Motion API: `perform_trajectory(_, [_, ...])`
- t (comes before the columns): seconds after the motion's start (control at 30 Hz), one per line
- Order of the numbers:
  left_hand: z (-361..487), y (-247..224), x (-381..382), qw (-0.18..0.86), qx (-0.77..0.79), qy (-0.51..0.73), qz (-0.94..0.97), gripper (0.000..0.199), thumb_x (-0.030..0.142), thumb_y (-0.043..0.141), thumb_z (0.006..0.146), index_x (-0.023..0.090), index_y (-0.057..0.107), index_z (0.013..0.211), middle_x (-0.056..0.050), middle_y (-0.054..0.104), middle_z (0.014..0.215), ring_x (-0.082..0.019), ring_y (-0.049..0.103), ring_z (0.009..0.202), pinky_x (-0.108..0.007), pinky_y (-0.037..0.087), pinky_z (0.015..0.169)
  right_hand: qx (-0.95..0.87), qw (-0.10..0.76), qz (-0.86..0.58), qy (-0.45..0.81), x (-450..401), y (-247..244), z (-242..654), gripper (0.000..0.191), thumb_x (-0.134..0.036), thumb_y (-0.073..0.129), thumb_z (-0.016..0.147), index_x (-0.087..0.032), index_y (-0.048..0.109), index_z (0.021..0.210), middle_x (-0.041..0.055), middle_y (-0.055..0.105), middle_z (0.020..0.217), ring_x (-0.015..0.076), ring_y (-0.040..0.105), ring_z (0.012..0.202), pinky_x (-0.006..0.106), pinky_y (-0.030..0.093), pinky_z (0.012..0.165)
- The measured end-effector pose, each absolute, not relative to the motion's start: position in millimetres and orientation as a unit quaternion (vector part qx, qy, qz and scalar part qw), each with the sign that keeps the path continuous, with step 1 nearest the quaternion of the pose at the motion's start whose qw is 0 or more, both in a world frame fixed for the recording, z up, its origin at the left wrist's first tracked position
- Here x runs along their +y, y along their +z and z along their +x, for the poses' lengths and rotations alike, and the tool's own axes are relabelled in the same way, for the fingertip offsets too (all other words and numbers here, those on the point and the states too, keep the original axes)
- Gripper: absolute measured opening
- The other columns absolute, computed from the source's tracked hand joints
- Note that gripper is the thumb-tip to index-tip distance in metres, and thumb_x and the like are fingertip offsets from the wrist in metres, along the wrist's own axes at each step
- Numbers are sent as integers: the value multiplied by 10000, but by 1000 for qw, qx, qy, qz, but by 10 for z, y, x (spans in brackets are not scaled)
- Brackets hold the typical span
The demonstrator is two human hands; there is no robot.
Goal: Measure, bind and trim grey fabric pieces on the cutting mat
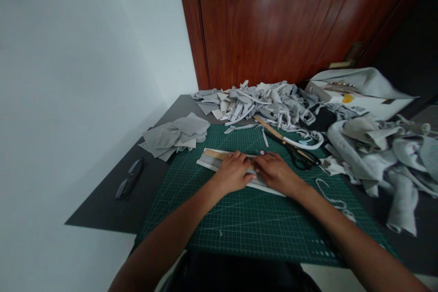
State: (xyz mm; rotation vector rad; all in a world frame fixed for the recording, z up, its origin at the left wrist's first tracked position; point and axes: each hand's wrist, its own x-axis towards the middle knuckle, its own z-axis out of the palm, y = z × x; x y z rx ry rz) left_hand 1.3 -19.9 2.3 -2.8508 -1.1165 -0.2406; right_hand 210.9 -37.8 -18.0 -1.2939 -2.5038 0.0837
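Note:
A long strip of light grey fabric (205, 161) with pale edges lies slantwise on the green cutting mat (232, 223). On top of the strip is a wooden ruler (215, 155), partly covered by my hands. My left hand (235, 172) rests over ruler and fabric, its fingers laid out and the thumb apart. Close beside it, my right hand (277, 173) has its fingers curled down on the far edge of the strip; the fingertips are partly hidden. Just beyond the right fingers sits a small pink disc (262, 152).
Black-handled scissors (301, 155) lie right of my hands, across another wooden strip (268, 127). Fabric scraps (253, 102) heap at the back; grey pieces (174, 134) stack left. Eyeglasses (130, 179) lie on the dark table. Rolled cloth (372, 146) and a white box (362, 100) stand right.

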Motion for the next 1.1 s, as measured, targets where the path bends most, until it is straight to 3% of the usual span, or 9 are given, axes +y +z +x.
perform_trajectory(0.13, [24, 69, -208, 52, -399, -43, -914, 390, 515, 606, 997, 149, 710, 1085, -129, 689, 1087, -329, 591, 1146, -469, 467, 966, -870, 132, -474, 20, -373, -163, 2117, 240, -196, 470, 1032, -174, 685, 1137, 132, 732, 1162, 292, 633, 1200, 485, 395, 1104])
perform_trajectory(0.27, [2, 93, -177, 39, -406, -27, -912, 317, 454, 612, 1005, 157, 703, 1071, -132, 698, 1078, -328, 619, 1099, -449, 488, 899, -860, 96, -501, 0, -349, -169, 2147, 327, -123, 510, 983, -173, 705, 1241, 169, 695, 1308, 320, 623, 1252, 471, 462, 1027])
perform_trajectory(0.4, [-108, 87, -82, -8, -368, -40, -929, 140, 326, 671, 977, 188, 684, 995, -88, 690, 1085, -277, 605, 1108, -385, 474, 936, -856, 112, -503, 24, -262, -215, 2272, 400, -120, 535, 975, -224, 709, 1319, 164, 669, 1394, 327, 616, 1300, 495, 480, 1032])
perform_trajectory(0.5, [-208, 99, -18, -58, -373, -47, -925, 130, 309, 722, 937, 202, 659, 899, -48, 685, 1026, -243, 608, 1066, -343, 460, 954, -850, 146, -503, 55, -175, -282, 2400, 411, -123, 551, 972, -246, 718, 1326, 146, 663, 1422, 323, 615, 1317, 527, 479, 1063])
perform_trajectory(0.7, [-260, 187, -28, -111, -398, -38, -910, 207, 339, 742, 907, 206, 627, 798, -3, 674, 860, -202, 623, 900, -340, 439, 957, -858, 205, -463, 85, -57, -374, 2550, 335, -195, 587, 985, -236, 740, 1280, 127, 696, 1369, 276, 638, 1286, 499, 489, 1103])
perform_trajectory(0.93, [-134, 188, -110, -128, -344, -36, -929, 87, 225, 662, 929, 211, 644, 845, -4, 673, 920, -186, 622, 896, -290, 413, 754, -864, 225, -436, 111, -5, -330, 2595, 281, -225, 625, 970, -220, 767, 1212, 122, 727, 1294, 261, 665, 1230, 475, 504, 1099])
perform_trajectory(1.1, [-83, 165, -155, -138, -319, -24, -937, 130, 295, 659, 958, 215, 662, 856, 5, 675, 838, -179, 623, 827, -287, 379, 704, -863, 236, -423, 145, 64, -358, 2651, 266, -212, 651, 949, -203, 773, 1185, 125, 725, 1292, 244, 660, 1242, 445, 490, 1117])
